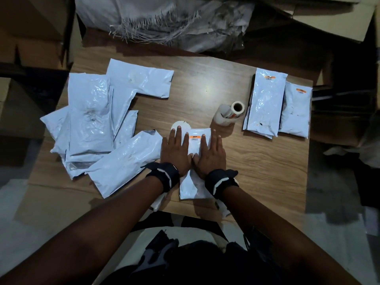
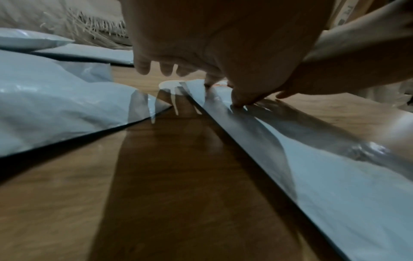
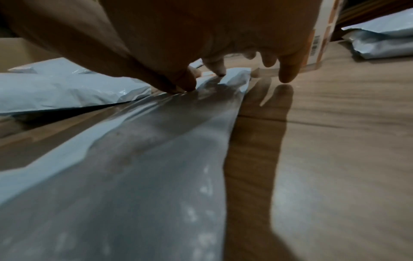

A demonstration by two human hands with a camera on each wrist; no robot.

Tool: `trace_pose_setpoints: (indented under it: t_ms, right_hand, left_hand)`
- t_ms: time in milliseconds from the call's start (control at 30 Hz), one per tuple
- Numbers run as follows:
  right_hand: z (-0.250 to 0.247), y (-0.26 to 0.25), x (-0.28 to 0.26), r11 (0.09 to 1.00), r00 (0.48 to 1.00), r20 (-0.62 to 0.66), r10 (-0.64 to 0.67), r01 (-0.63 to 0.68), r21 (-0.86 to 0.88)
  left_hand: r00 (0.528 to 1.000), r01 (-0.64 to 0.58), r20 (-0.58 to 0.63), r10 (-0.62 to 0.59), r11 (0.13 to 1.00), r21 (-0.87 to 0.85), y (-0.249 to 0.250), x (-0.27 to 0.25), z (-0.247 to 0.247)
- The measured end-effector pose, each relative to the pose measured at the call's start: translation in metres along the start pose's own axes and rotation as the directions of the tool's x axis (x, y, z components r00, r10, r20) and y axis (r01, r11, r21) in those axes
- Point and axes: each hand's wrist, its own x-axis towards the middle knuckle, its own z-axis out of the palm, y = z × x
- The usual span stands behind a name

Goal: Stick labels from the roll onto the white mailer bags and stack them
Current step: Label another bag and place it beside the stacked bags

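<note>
Both palms flat and spread on the centre mailer bag (image 1: 195, 161), left hand (image 1: 175, 150) at 9 o'clock of the orange label (image 1: 195, 137), right hand (image 1: 211, 153) at 3 o'clock, thumbs meeting below it. Long axis of the bag running 12 to 6, label at the 12 end. Labelled stack (image 1: 265, 103) off toward 2 o'clock (right hand nearer, likely the one to carry it over). Label roll (image 1: 230, 115) at 1 o'clock; unlabelled pile (image 1: 92, 120) at 9 to 10.

Nothing legible: the orange label (image 1: 195, 137) on the mailer bag (image 1: 198, 145) near the tabletop's front edge shows only a blurred barcode.
</note>
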Motion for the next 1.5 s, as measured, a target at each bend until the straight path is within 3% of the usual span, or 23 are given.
trace_pose_setpoints:
  t_ms: [133,200,300,400,533,733,867,1100,1167,1300,1500]
  right_hand:
    - [-0.011,0.014,-0.011,0.978,0.994,-0.041,0.097,-0.087,0.188]
    - [-0.02,0.023,-0.02,0.96,0.994,0.003,0.105,-0.102,0.26]
    - [-0.025,0.03,-0.026,0.921,0.995,0.092,0.032,-0.065,0.385]
    - [-0.023,0.032,-0.029,0.824,0.985,0.157,0.067,-0.143,0.548]
    - [-0.025,0.038,-0.035,0.674,0.964,0.186,0.191,-0.266,0.689]
    - [-0.041,0.071,-0.057,0.563,0.978,0.148,0.149,-0.207,0.8]
    - [-0.06,0.102,-0.066,0.47,0.973,0.052,0.224,-0.154,0.869]
    - [-0.105,0.198,-0.047,0.494,0.912,-0.16,0.377,-0.052,0.868]
    - [-0.119,0.226,-0.033,0.5,0.883,-0.197,0.427,-0.049,0.865]
    - [-0.147,0.28,0.008,0.465,0.837,-0.192,0.513,-0.083,0.881]
    - [-0.172,0.326,0.073,0.539,0.832,-0.133,0.539,-0.219,0.813]
  left_hand:
    - [0.994,0.04,-0.093,-0.053,0.989,-0.14,-0.006,-0.008,-0.014]
    - [0.994,0.057,-0.076,-0.078,0.967,-0.25,-0.01,-0.015,-0.014]
    - [0.982,0.183,0.116,-0.151,0.919,-0.349,-0.014,-0.021,-0.012]
    - [0.955,0.242,0.266,-0.132,0.865,-0.439,-0.01,-0.02,-0.012]
    - [0.972,0.178,0.229,-0.05,0.792,-0.583,-0.004,-0.024,-0.021]
    - [0.982,0.059,0.163,0.092,0.675,-0.735,0.005,-0.035,-0.023]
    - [0.986,-0.024,0.083,0.143,0.618,-0.786,0.039,-0.031,-0.04]
    - [0.973,-0.149,-0.031,0.228,0.521,-0.841,0.145,0.029,-0.077]
    - [0.963,-0.194,-0.057,0.262,0.531,-0.825,0.174,0.053,-0.089]
    - [0.954,-0.239,-0.053,0.295,0.643,-0.727,0.23,0.103,-0.11]
    - [0.953,-0.243,0.011,0.303,0.786,-0.569,0.283,0.166,-0.118]
